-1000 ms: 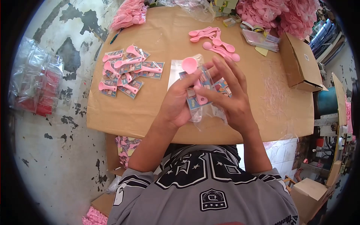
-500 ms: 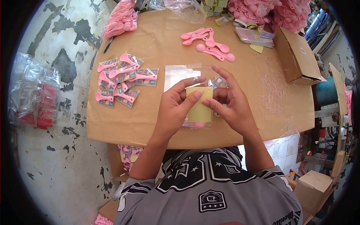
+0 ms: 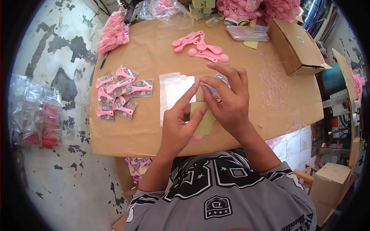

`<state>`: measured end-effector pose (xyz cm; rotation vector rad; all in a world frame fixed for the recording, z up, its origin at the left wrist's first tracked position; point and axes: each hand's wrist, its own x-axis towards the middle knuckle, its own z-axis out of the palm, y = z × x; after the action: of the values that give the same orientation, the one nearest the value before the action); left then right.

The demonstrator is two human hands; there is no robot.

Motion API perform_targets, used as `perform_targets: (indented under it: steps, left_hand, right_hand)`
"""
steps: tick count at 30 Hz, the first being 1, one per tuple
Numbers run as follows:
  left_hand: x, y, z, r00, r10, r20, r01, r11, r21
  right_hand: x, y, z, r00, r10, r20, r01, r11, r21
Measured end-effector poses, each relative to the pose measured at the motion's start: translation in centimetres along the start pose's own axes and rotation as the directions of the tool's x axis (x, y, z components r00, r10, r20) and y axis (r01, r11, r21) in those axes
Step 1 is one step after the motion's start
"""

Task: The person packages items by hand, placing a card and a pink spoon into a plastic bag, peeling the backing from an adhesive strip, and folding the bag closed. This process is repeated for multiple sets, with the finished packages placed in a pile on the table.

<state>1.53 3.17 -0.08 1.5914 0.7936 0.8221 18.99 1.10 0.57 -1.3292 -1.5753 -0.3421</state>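
Observation:
My left hand [image 3: 178, 125] is closed on a small clear plastic bag holding a yellow card [image 3: 202, 122], its thumb pressed on the card. A bit of pink, apparently a measuring spoon [image 3: 197, 138], shows below the card. With thumb and index finger together, my right hand [image 3: 231, 104] pinches the bag's upper end beside my left index fingertip. Beneath the hands lie clear plastic bags [image 3: 166, 94] and, partly hidden by my right hand, printed blue cards [image 3: 222, 79]. Packed pink spoons with printed cards [image 3: 120, 92] lie to the left.
Loose pink measuring spoons [image 3: 202, 46] lie on the paper-covered table [image 3: 142, 50]. A cardboard box [image 3: 296, 46], a stack of plastic sleeves [image 3: 248, 34] and thin pink strips [image 3: 268, 81] are at the right. A bag of pink spoons [image 3: 113, 34] and a pen [image 3: 104, 60] lie at the far left.
My right hand has moved from the card's side up to the bag's top edge and pinches there. My left hand keeps its hold on the bag. The whole view has shifted slightly.

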Motion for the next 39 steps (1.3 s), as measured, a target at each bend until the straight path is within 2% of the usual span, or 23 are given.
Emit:
perform_targets:
  steps: [4,7,10,12,15,18,19,22,25,28,31,34,37,39]
  left_hand:
    - [-0.4,-0.2,0.3,0.999,0.036,0.009,-0.036,0.999,0.007]
    - [-0.5,-0.2,-0.2,0.998,0.030,0.059,-0.030,1.000,0.006]
    - [-0.9,-0.3,-0.2,0.998,-0.029,0.049,0.035,0.991,-0.128]
    - [-1.1,0.2,-0.5,0.993,-0.110,0.036,0.115,0.966,-0.232]
    - [-1.2,1.0,-1.5,0.970,-0.242,0.021,0.232,0.898,-0.374]
    - [-0.8,0.2,-1.7,0.988,-0.116,-0.099,0.071,0.923,-0.377]
    - [-0.6,-0.4,-1.8,0.989,-0.038,-0.141,-0.020,0.923,-0.383]
    - [0.0,-1.8,-2.2,0.984,0.062,-0.166,-0.116,0.936,-0.333]
    - [-0.3,-1.9,-2.1,0.992,0.015,-0.125,-0.062,0.925,-0.375]
    - [-0.1,-1.4,-2.0,0.988,0.045,-0.150,-0.091,0.942,-0.322]
    - [-0.4,-0.5,-2.5,0.995,-0.024,-0.093,-0.020,0.896,-0.444]
    - [-0.5,-1.6,-2.7,0.990,-0.045,-0.135,-0.007,0.932,-0.361]
    - [-0.7,-1.0,-1.9,0.977,0.023,-0.211,-0.102,0.923,-0.372]
    - [-0.8,-1.1,-1.9,0.966,0.119,-0.227,-0.191,0.925,-0.327]
  right_hand:
    - [-0.1,0.3,-0.2,0.999,0.008,0.036,-0.008,1.000,0.011]
    - [0.1,0.7,-0.7,0.992,0.057,0.110,-0.071,0.990,0.123]
    - [0.5,1.1,-1.2,0.982,0.183,0.050,-0.189,0.958,0.213]
    - [0.7,2.8,-1.4,0.937,0.341,-0.076,-0.290,0.881,0.375]
    - [1.6,4.2,-2.3,0.807,0.581,-0.105,-0.283,0.537,0.794]
    - [0.2,4.5,-3.5,0.852,0.509,0.127,-0.412,0.499,0.763]
    - [-0.3,2.9,-4.0,0.737,0.597,0.318,-0.598,0.356,0.718]
    - [-1.8,1.1,-2.1,0.755,0.391,0.527,-0.656,0.447,0.608]
    - [-1.6,-0.4,-1.4,0.708,0.380,0.595,-0.701,0.474,0.532]
    - [-1.3,-0.2,-0.8,0.668,0.383,0.637,-0.740,0.423,0.522]
    - [-1.2,0.0,-0.6,0.667,0.425,0.612,-0.743,0.315,0.590]
    - [-1.2,0.7,-1.2,0.671,0.367,0.644,-0.739,0.261,0.621]
    - [-0.9,0.0,-1.7,0.656,0.383,0.650,-0.744,0.183,0.642]
    - [-1.0,0.0,-1.8,0.663,0.377,0.646,-0.736,0.175,0.653]
